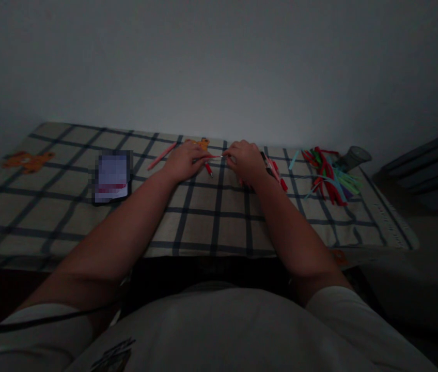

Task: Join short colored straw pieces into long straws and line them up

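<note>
My left hand (183,159) and my right hand (245,159) rest on the checked tablecloth (211,217), fingers curled. Between them they pinch a thin red paper strip (214,156), each hand at one end. A small red piece (208,169) lies just below the strip. A pink strip (160,156) lies to the left of my left hand. Red and pink strips (277,173) and a dark object I cannot name lie by my right wrist.
A pile of red, green and blue paper strips (329,178) lies at the right, with a dark cup (353,156) behind it. A phone-like flat object (111,177) lies at the left. The cloth has orange bear prints (28,160). A wall rises behind the table.
</note>
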The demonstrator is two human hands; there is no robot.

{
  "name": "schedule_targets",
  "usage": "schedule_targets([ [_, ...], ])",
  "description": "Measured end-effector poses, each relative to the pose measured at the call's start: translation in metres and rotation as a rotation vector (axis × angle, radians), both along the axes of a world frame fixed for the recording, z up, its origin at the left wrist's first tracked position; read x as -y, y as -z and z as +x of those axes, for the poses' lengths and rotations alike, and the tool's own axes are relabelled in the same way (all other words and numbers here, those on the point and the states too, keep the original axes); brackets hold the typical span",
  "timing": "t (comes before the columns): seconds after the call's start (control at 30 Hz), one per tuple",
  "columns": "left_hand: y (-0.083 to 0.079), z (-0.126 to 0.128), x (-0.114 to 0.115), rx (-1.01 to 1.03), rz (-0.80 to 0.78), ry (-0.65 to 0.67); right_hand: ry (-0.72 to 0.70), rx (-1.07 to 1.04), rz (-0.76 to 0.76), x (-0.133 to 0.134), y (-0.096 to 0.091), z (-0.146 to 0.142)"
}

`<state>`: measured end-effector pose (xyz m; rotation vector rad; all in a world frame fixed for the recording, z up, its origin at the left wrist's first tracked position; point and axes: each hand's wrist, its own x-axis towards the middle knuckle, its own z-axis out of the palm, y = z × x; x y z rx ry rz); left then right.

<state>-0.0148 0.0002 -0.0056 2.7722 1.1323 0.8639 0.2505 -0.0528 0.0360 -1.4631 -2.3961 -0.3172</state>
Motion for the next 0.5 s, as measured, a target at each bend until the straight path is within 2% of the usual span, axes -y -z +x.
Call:
schedule_targets([
  [0.5,-0.0021,0.0028,0.0051,-0.003,-0.031,0.012,-0.057,0.047,-0.017,0.0025,-0.0004,-0.0071],
])
